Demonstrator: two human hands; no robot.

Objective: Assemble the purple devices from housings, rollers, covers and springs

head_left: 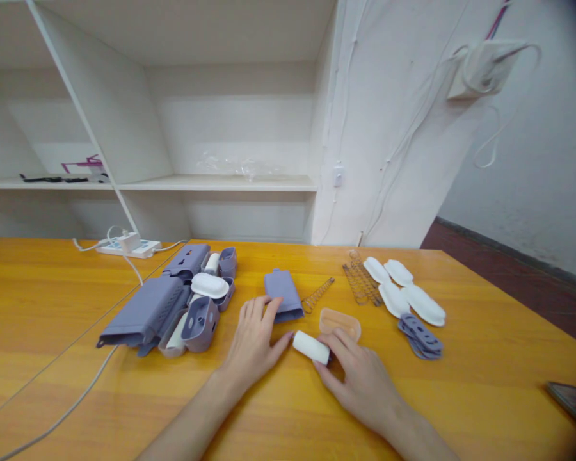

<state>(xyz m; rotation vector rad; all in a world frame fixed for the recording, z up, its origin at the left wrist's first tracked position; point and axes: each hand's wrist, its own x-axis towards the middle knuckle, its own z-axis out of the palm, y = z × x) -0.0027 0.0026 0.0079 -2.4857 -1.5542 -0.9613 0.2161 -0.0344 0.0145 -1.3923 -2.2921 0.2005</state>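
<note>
My right hand [358,374] grips one end of a short white cylinder [311,347] between thumb and fingers, low over the table. My left hand [254,336] has its fingers apart; its thumb points toward the cylinder's other end, and its index finger reaches the near edge of a grey-purple plastic housing [282,291]. Whether that finger touches the housing, I cannot tell. A coil spring [317,295] lies just right of the housing. Behind my right fingers rests a translucent oval cup [340,323], partly covered by them.
At left are larger purple housings [144,310], purple cups [200,325] and a white oval piece [210,285]. Springs [361,282], white oval pieces [425,304] and flat purple plates [420,336] lie at right. A power strip [129,245] trails cables; a dark flat object [573,400] sits far right.
</note>
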